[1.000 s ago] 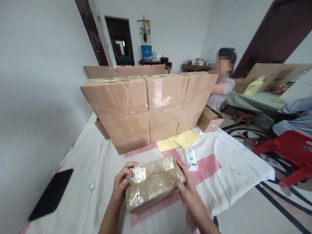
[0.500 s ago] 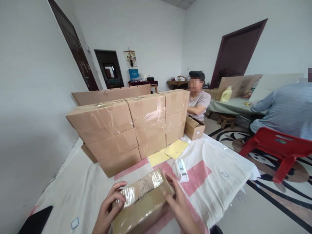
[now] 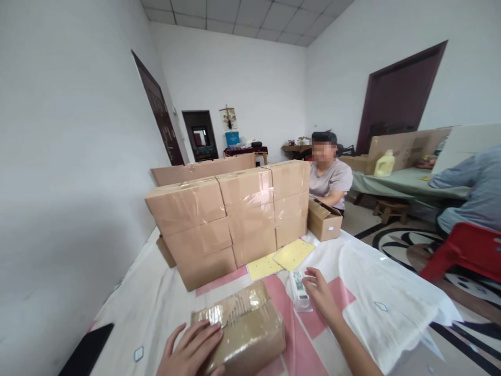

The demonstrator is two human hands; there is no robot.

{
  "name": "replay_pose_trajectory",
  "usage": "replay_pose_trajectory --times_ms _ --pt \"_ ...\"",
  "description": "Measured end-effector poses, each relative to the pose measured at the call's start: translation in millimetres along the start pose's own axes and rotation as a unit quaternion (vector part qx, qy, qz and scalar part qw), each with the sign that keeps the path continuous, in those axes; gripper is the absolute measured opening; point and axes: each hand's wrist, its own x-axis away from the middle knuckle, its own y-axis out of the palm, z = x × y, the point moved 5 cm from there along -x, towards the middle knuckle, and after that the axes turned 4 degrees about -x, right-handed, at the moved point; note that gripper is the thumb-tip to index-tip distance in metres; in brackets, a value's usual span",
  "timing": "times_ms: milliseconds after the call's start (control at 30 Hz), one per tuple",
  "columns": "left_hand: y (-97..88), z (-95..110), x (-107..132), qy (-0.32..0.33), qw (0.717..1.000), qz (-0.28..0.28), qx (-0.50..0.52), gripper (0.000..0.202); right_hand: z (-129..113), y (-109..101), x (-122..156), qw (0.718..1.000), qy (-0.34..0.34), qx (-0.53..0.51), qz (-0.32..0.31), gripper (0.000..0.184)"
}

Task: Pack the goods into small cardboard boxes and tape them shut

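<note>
A small taped cardboard box (image 3: pixel 246 326) lies on the white and pink cloth (image 3: pixel 364 282) in front of me. My left hand (image 3: pixel 193 350) rests flat on the box's near left corner, fingers stretched out. My right hand (image 3: pixel 319 292) has left the box and reaches to the white tape dispenser (image 3: pixel 298 286) lying to the right of it; its fingertips touch the dispenser, fingers apart and curled. Behind stands a wall of stacked taped cartons (image 3: pixel 230 219).
Two yellow sheets (image 3: pixel 279 259) lie at the foot of the cartons. An open small carton (image 3: pixel 324 222) sits at the stack's right end, by a seated person (image 3: pixel 329 175). A black phone (image 3: pixel 84 350) lies at the left. A red chair (image 3: pixel 465 250) and another person (image 3: pixel 473 188) are at right.
My right hand let go of the small box and moved right to the tape dispenser. My left hand shifted from gripping the box's side to lying flat on it. The view tilted upward.
</note>
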Motion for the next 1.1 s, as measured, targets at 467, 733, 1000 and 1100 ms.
replay_pose_trajectory --times_ms 467,733,1000,1100 --pt "7.9 16.2 11.6 -0.164 0.984 -0.067 -0.037 0.042 27.9 15.4 -2.3 0.999 -0.039 -0.013 -0.036 0.05" --pt "-4.7 39.3 -16.4 -0.295 0.95 -0.105 -0.004 0.035 29.8 18.3 -0.7 0.996 -0.051 -0.005 -0.069 0.06" --pt "19.8 154.1 -108.1 -0.199 0.953 -0.125 0.192 0.024 21.1 17.0 2.7 0.996 -0.05 -0.028 -0.075 0.058" --pt "64.7 195.7 -133.0 -0.222 0.911 -0.162 0.306 0.039 21.1 15.8 2.2 0.994 -0.047 -0.05 -0.081 0.055"
